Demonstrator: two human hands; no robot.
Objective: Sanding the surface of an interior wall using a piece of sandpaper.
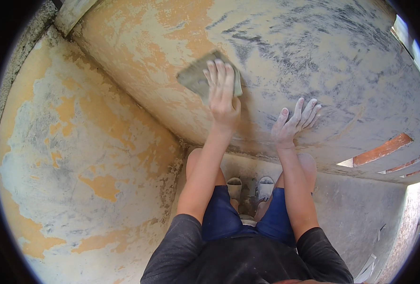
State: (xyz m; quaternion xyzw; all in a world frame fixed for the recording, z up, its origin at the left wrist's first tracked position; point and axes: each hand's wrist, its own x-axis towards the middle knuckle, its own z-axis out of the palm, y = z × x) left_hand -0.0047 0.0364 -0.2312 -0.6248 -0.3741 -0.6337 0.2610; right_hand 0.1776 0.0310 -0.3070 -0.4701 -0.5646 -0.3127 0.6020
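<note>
1. Head view: the left hand (pixel 223 90) lies over a grey-green, sandpaper-like sheet (pixel 194 78), its long fingers nearly straight and close together; whether the thumb pinches an edge, I cannot tell.
2. That sheet is on the patchy front wall (pixel 276 57), above its lower edge and to the right of the corner seam with the side wall (pixel 73 156). One corner of the sheet points left, beyond the fingers.
3. The right hand (pixel 296 122), whitened with dust, has its fingers spread at the same wall, lower down and to the right of the sheet. It holds nothing; how firmly it bears on the surface cannot be told.
4. As a judgement, the sheet could slide out from under the left hand or fold at its uncovered corner, since the fingers cover only part of it. Powder on the right hand could make it slip if weight is put on it. Uneven, patchy coating could snag the sheet or scrape fingertips.
5. Counted: two hands, one sheet, two walls, two pale slip-on sandals (pixel 266 188) on the floor (pixel 342 203), and three visible slots (pixel 382 149) with orange-red sides near the front wall's lower right.
</note>
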